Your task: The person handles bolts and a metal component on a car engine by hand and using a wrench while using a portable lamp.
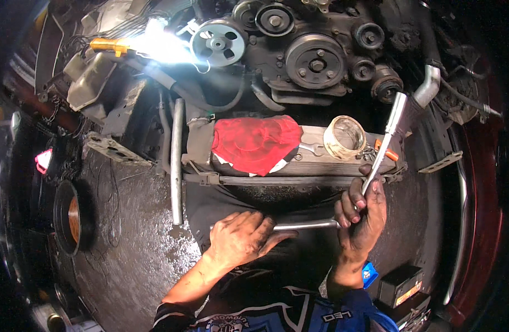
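My left hand (pixel 240 238) is closed around a slim steel bar handle (pixel 307 225), held level low in front of me. Its right end reaches my right hand (pixel 362 213), whose fingers wrap around a steel extension bar (pixel 379 157). That bar slants up and to the right, with a long shiny socket (pixel 396 110) at its upper end. The socket is in the air, below the engine pulleys and apart from them. My right palm hides whether handle and extension are joined. Both hands are stained dark.
Ahead, a radiator top (pixel 315 166) bears a red cloth (pixel 257 144), a wrench (pixel 309 148), a round pale tub (pixel 345 137) and an orange-handled tool (pixel 387 149). Behind are engine pulleys (pixel 316 63) and a lit yellow work lamp (pixel 109 45). A metal pipe (pixel 177 160) stands left; a battery (pixel 401 285) sits lower right.
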`<move>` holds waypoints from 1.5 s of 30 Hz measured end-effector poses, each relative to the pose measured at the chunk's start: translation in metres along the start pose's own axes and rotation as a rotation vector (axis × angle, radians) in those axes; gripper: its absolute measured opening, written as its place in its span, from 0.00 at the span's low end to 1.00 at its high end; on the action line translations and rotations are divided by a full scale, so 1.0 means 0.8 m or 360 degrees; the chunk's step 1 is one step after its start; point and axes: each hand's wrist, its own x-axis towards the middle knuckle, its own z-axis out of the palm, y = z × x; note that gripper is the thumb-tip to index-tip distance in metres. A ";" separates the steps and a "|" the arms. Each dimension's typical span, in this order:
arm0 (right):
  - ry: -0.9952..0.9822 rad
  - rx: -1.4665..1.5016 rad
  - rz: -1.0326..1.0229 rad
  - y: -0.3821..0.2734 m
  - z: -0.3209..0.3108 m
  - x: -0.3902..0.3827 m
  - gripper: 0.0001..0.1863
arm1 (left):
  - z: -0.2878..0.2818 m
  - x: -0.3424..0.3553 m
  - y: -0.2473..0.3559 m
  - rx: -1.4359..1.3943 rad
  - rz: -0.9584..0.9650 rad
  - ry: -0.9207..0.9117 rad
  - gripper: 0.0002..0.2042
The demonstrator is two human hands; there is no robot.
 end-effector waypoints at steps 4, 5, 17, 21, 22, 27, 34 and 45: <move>-0.0008 -0.0071 0.0104 -0.002 0.004 -0.006 0.17 | -0.002 -0.004 0.003 -0.0011 0.0055 0.0006 0.18; 0.0131 -0.0058 -0.0062 0.001 0.006 -0.003 0.17 | 0.001 -0.004 0.007 -0.0025 0.0008 -0.0015 0.18; 0.0235 -0.0066 -0.0401 -0.005 -0.002 -0.002 0.17 | 0.023 -0.014 0.025 -0.0239 -0.0154 -0.0083 0.17; 0.0158 0.0419 0.0003 -0.027 -0.008 -0.005 0.16 | 0.029 -0.003 0.013 -0.0417 -0.0122 -0.0137 0.17; 0.0175 0.0413 -0.0023 -0.031 -0.014 -0.007 0.16 | 0.025 0.000 0.012 -0.0435 -0.0099 -0.0148 0.17; -0.0109 0.0070 0.0735 -0.039 -0.044 -0.038 0.21 | -0.006 0.010 -0.001 -0.0073 0.0366 -0.0376 0.17; -0.0205 0.0029 0.1045 -0.042 -0.069 -0.063 0.21 | 0.002 -0.008 0.007 -0.0017 0.0643 -0.0444 0.14; 0.0821 0.0075 -0.0290 -0.070 -0.071 -0.057 0.18 | 0.023 -0.030 0.036 -0.0190 0.0214 -0.0407 0.18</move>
